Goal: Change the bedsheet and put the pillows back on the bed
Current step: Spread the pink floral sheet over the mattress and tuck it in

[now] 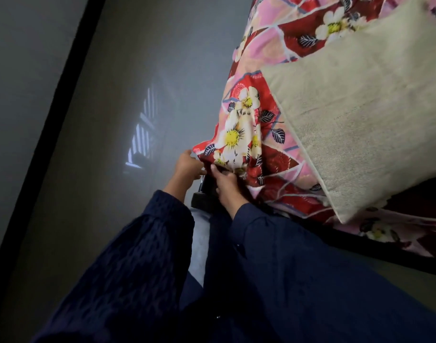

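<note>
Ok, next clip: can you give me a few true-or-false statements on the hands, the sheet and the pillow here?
1. The left hand and the right hand are both at a corner of the bedsheet. True.
2. The bedsheet is plain white. False: it is red and pink with white flowers.
3. A beige pillow lies on top of the bedsheet. True.
4. The person's sleeves are bright yellow. False: they are dark blue.
5. The pillow is on the floor. False: it rests on the bedsheet, above the floor.
</note>
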